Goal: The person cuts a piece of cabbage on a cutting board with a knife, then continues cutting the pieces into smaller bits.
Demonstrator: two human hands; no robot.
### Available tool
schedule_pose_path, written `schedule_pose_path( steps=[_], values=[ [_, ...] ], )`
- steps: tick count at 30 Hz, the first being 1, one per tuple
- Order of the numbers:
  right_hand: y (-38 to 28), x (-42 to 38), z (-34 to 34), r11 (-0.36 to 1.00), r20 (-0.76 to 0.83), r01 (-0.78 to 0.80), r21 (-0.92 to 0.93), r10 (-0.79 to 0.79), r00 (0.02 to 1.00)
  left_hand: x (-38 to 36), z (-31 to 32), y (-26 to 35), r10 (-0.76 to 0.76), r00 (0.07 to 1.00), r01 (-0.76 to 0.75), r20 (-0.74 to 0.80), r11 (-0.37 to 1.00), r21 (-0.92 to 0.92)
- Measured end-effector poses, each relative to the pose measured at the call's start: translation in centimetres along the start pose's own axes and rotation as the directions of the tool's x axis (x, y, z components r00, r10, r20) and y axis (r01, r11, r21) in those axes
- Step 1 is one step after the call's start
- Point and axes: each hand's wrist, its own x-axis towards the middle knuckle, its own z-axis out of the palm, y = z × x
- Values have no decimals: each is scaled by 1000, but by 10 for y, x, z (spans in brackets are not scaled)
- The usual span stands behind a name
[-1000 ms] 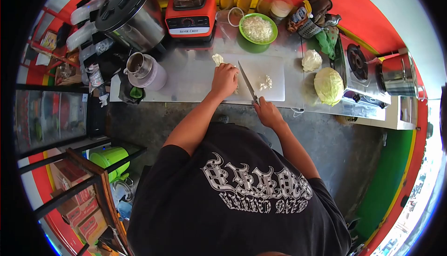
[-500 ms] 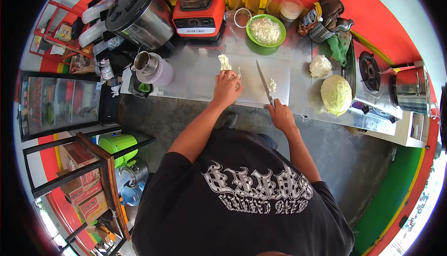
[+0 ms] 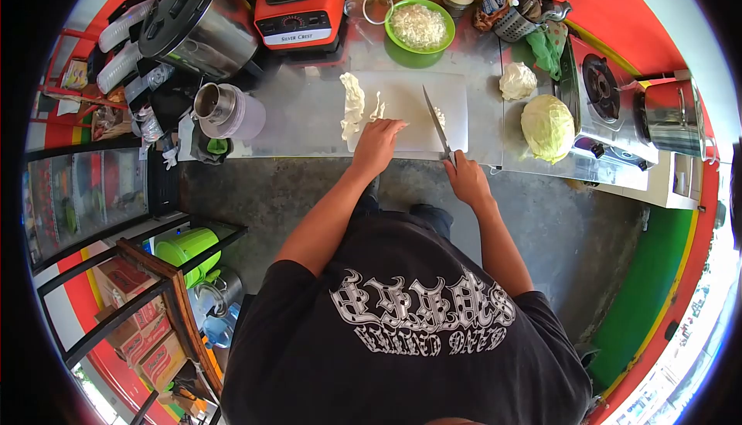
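Observation:
On the steel counter lies a white cutting board [image 3: 417, 127]. My left hand [image 3: 376, 146] is over its front left part, fingers pressed together and pointing right; what is beneath them is hidden. A pale cabbage piece [image 3: 352, 108] lies along the board's left edge, and thin shreds [image 3: 379, 106] lie just beyond my fingers. My right hand [image 3: 468, 179] is closed round the handle of a knife [image 3: 435, 119], whose blade points away over the right of the board. Small chopped bits [image 3: 440, 116] lie beside the blade.
Behind the board stands a green bowl [image 3: 420, 29] of shredded cabbage, with a red blender [image 3: 300, 23] to its left. A whole cabbage [image 3: 548, 129], a smaller one [image 3: 518, 81] and a stove [image 3: 603, 92] are at the right. A metal-topped container [image 3: 229, 112] stands left.
My left hand has come off the cabbage piece, which now lies flat at the board's left edge. The knife stays in my right hand. The whole view has shifted.

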Motion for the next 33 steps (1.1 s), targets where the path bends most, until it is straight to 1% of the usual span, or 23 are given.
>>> schedule_pose_path(
  steps=[3, 5, 6, 8, 9, 11, 12, 13, 14, 15, 17, 20, 22, 24, 26, 27, 29, 31, 33],
  values=[
    [-14, -1, -5, 999, 15, -34, 6, 34, 999, 1, -8, 1, 34, 998, -37, -58, 998, -46],
    [-21, -2, -1, 1000, 21, -8, 2, 8, 1000, 1, -13, 0, -25, 993, 36, -119, 996, 86],
    [-25, -2, 3, 1000, 19, -4, -3, 4, 1000, 0, -15, -3, -25, 992, 36, -124, 996, 84],
    [-31, -1, 9, 999, 18, 33, 7, -33, 999, -2, -20, -11, -11, 1000, 10, 4, 990, 138],
    [-35, -1, 9, 999, 21, 41, -3, -41, 999, -2, -20, -11, -16, 1000, 17, -8, 991, 134],
    [-42, -3, 8, 999, 33, 55, 0, -55, 998, -1, -21, -13, 28, 999, -32, 42, 994, 102],
    [-48, -4, 5, 1000, 50, 30, 2, -30, 998, 1, -20, -14, 24, 999, -27, 34, 995, 100],
    [-48, -5, 5, 999, 51, 34, -3, -34, 998, 4, -18, -15, 42, 997, -49, 62, 993, 111],
    [-48, -5, 6, 1000, 44, 16, -12, -16, 999, 7, -16, -15, 62, 994, -74, 94, 990, 123],
    [-48, -6, 7, 1000, 37, -3, -19, 4, 999, 11, -15, -15, 65, 994, -76, 92, 990, 122],
    [-45, -8, 11, 1000, 9, -4, -26, 5, 1000, 18, -13, -16, 131, 982, -148, 136, 981, 127],
    [-40, -9, 19, 998, -25, -29, -54, 28, 999, 25, -13, -16, 145, 972, -166, 182, 981, 101],
    [-47, -9, 17, 996, -36, -56, -72, 54, 998, 25, -12, -17, 160, 971, -179, 176, 979, 95],
    [-54, -11, 15, 989, -9, -119, -85, 118, 993, 24, -10, -19, 173, 969, -190, 174, 978, 89],
    [-58, -11, 15, 985, -11, -150, -90, 150, 989, 24, -6, -20, 198, 970, -204, 140, 979, 25],
    [-59, -11, 15, 980, -9, -172, -100, 172, 985, 24, -5, -20, 205, 967, -210, 148, 977, 19],
    [-62, -12, 14, 979, -9, -180, -97, 180, 984, 25, -5, -23, 233, 967, -233, 108, 972, -7],
    [-66, -13, 13, 978, -9, -186, -92, 186, 982, 25, -5, -25, 234, 966, -233, 111, 972, -16],
    [-69, -13, 13, 972, 6, -186, -141, 189, 982, 24, -7, -25, 236, 965, -235, 111, 972, -24]
  ],
)
